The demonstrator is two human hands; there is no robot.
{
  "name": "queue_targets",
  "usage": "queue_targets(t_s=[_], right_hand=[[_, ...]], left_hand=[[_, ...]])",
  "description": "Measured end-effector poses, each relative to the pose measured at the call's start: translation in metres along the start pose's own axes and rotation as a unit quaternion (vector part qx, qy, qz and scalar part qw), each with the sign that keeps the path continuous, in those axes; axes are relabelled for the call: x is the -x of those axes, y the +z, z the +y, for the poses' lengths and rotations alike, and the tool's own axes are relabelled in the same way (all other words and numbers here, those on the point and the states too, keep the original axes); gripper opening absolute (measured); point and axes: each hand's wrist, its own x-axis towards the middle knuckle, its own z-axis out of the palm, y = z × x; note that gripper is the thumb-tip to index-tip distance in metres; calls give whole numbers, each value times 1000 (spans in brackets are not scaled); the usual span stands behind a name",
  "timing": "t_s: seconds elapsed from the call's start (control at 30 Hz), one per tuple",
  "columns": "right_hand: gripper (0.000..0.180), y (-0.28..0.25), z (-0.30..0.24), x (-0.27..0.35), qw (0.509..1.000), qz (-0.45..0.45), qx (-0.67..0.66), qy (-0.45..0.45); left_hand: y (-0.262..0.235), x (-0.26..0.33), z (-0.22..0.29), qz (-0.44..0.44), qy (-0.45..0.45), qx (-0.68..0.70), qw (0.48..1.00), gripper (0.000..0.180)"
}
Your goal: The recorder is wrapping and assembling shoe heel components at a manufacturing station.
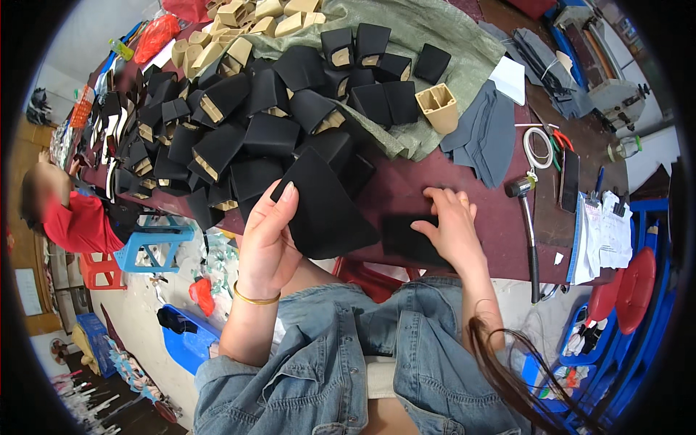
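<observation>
My left hand [272, 232] pinches a flat black piece of material [328, 210] between thumb and fingers, holding it up above the table's front edge. To the right, my right hand [453, 226] is bent downward with thumb and fingers apart, its thumb over another dark flat piece [406, 239] lying at the table edge. I cannot tell whether that hand touches the piece. Beyond my hands lies a large heap of black-covered wedge-shaped blocks [272, 134], with tan ends showing on many. A bare tan hollow block [438, 109] stands upright right of the heap.
A maroon-covered table [493, 225] carries grey fabric pieces [478, 138], a hammer [528, 225], white tape [537, 148], a phone [570, 181] and clipped papers [605, 232]. More tan blocks [261, 18] sit at the back on green sheeting [464, 43]. Far left sits a person in red [80, 221].
</observation>
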Motion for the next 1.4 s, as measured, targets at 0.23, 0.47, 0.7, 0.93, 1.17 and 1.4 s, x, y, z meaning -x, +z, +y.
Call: queue_targets(t_s=[0.23, 0.47, 0.7, 0.93, 1.17, 1.4], right_hand=[[34, -3, 7, 2, 994, -82, -69, -14], [32, -7, 6, 12, 995, -64, -42, -62], [22, -122, 57, -17, 890, 210, -399, 70], [23, -110, 40, -78, 970, 164, 175, -26], [69, -2, -105, -29, 730, -482, -459, -154], [37, -2, -104, -101, 382, 17, -910, -161]], left_hand=[[-3, 3, 7, 0, 14, -9, 1000, 29], [-9, 0, 10, -1, 11, -2, 1000, 29], [-9, 6, 24, 21, 37, 24, 999, 30], [11, -4, 39, -28, 15, 169, 985, 46], [43, -21, 37, -132, 107, 298, 939, 52], [13, -77, 73, -129, 209, -221, 944, 61]])
